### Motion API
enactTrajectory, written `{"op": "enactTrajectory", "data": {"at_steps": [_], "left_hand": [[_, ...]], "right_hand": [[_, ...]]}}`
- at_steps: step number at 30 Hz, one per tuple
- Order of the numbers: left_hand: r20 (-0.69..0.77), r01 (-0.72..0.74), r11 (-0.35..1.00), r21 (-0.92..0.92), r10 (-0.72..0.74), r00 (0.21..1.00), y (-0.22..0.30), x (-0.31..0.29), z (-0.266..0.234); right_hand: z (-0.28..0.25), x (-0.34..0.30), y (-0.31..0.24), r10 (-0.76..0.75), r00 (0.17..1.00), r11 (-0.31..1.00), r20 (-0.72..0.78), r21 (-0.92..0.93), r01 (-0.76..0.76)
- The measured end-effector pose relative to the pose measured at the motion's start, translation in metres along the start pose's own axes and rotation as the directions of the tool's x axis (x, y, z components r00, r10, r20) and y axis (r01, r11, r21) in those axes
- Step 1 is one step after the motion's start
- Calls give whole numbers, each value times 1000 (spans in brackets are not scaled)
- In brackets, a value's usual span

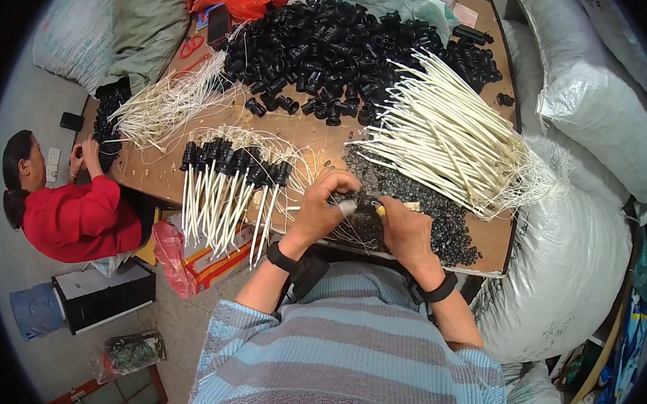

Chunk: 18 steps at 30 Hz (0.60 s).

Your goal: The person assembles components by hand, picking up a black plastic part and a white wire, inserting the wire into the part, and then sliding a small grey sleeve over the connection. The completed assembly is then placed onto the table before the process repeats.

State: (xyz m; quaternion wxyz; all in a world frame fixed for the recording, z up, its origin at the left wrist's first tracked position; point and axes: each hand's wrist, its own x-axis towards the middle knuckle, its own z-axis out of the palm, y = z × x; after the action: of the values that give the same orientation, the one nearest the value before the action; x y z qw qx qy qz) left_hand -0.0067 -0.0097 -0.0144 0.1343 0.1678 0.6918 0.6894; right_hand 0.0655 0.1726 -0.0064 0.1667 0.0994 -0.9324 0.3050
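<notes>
Both my hands work close together at the table's near edge. In the fingers of my left hand (322,208), which has a white wrap (347,207) on one digit, is a small black plastic socket (366,202), partly hidden. My right hand (408,233) pinches a small yellow-ended tool (380,211) against the socket; its kind is too small to make out. Left of my hands lies a row of black sockets (226,155) fitted on white tubes (216,206), which jut over the table edge. Small dark parts (430,208) lie scattered around my right hand.
A big heap of black sockets (325,46) covers the table's far side. Bundled white tubes with wires (446,132) lie right, loose white wires (170,104) left. Full white sacks (556,275) crowd the right side. A person in red (78,213) works at the left.
</notes>
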Motion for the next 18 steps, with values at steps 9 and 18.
{"op": "enactTrajectory", "data": {"at_steps": [9, 18], "left_hand": [[90, -367, 804, 469, 370, 925, 6, 3, 16], [181, -203, 836, 511, 126, 975, 15, -4, 13]], "right_hand": [[4, 1, -5, -63, 997, 993, -50, -102, 58], [-4, 0, -6, 84, 996, 996, 30, 16, -85]]}}
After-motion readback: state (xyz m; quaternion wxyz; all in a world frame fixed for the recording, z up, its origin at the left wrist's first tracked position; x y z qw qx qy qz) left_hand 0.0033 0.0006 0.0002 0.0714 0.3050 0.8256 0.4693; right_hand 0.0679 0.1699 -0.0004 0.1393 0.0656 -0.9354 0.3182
